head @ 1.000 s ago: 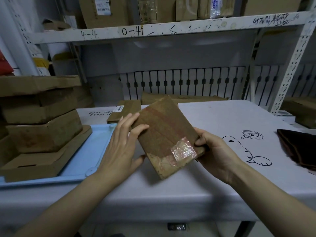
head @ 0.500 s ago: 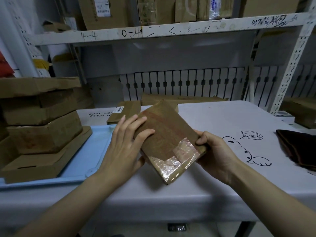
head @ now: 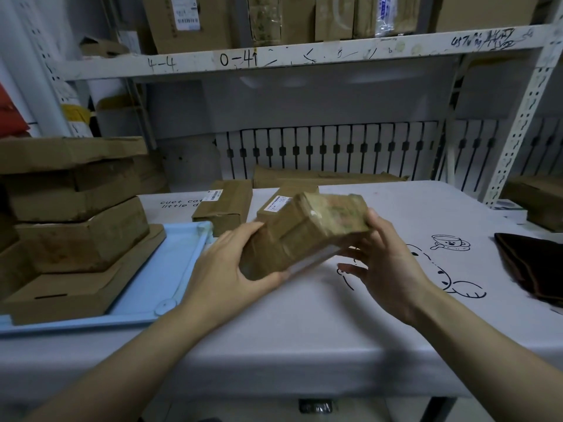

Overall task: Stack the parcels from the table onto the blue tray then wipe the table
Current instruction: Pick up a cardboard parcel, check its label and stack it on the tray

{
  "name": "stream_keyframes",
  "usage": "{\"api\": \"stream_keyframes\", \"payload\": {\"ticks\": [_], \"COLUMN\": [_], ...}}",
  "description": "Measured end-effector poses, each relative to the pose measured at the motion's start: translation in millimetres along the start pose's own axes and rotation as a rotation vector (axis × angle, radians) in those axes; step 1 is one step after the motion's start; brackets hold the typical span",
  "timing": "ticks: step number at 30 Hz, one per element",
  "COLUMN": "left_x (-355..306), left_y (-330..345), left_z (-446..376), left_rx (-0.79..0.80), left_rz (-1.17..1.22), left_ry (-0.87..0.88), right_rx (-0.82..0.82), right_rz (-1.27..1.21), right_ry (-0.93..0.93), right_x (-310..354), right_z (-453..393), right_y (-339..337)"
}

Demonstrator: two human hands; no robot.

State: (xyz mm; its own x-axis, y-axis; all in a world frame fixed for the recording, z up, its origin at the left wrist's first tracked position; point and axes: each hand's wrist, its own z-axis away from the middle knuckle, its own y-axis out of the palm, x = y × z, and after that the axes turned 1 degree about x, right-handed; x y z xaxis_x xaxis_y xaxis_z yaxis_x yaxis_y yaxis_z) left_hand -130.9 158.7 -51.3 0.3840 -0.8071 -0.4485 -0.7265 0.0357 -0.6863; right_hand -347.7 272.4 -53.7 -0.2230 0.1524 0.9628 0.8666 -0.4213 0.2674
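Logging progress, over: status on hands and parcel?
Left hand and right hand both grip the taped parcel, lifted off the table. Blue tray already stacked. Two parcels behind; path clear.

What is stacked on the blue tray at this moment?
On the blue tray stands a pile of cardboard parcels, a wide flat one at the bottom. The frame edge hides the pile's left part, so an exact count isn't possible.
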Motion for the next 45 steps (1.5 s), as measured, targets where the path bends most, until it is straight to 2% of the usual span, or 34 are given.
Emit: {"api": "stream_keyframes", "payload": {"ticks": [6, 11, 15, 18, 20, 22, 26, 33, 37, 39, 41, 43, 45], "left_x": [-14.5, -20.3, -20.8, -21.9, -28.2, -36.8, -45.9, -38.4, -13.0, 9.5, 29.1, 49.1, 69.0], "left_y": [0.8, -4.0, -10.9, -20.0, -28.0, -38.1, -73.5, -168.2, -213.4, -235.9, -254.3, -266.4, -270.2], "left_z": [-6.7, -7.3, -5.9, -10.4, -16.1, -24.0, -46.1, -72.0, -77.3, -74.9, -67.4, -54.8, -43.2], "left_rx": [0.087, 0.216, 0.259, 0.209, 0.155, 0.124, 0.044, -0.204, -0.363, -0.515, -0.65, -0.705, -0.695], "left_rz": [0.607, 0.825, 1.206, 1.564, 1.757, 1.826, 1.793, 1.626, 1.503, 1.361, 1.081, 0.758, 0.5], "left_ry": [-0.345, -0.682, -0.849, -0.871, -0.802, -0.695, -0.525, -0.434, -0.474, -0.481, -0.482, -0.479, -0.471], "right_rx": [0.043, 0.051, 0.015, -0.02, -0.039, -0.014, 0.151, 0.406, 0.404, 0.395, 0.386, 0.363, 0.348], "right_rz": [0.054, 0.095, 0.065, -0.002, -0.06, -0.118, -0.177, -0.164, -0.148, -0.119, -0.066, 0.017, 0.085], "right_ry": [0.021, 0.058, 0.09, 0.137, 0.132, 0.119, 0.05, 0.016, 0.043, 0.045, 0.041, 0.043, 0.039], "right_x": [-3.4, -6.1, 0.7, 12.0, 23.8, 39.6, 74.5, 118.6, 130.6, 133.5, 133.5, 130.1, 127.5], "right_z": [1.8, 8.0, 9.2, 4.8, -0.3, -5.3, -22.1, -63.1, -83.0, -88.5, -97.2, -107.5, -116.6], "right_y": [8.8, 11.7, 17.7, 27.7, 35.7, 50.1, 92.1, 186.8, 246.3, 276.5, 299.7, 320.2, 337.1]}}
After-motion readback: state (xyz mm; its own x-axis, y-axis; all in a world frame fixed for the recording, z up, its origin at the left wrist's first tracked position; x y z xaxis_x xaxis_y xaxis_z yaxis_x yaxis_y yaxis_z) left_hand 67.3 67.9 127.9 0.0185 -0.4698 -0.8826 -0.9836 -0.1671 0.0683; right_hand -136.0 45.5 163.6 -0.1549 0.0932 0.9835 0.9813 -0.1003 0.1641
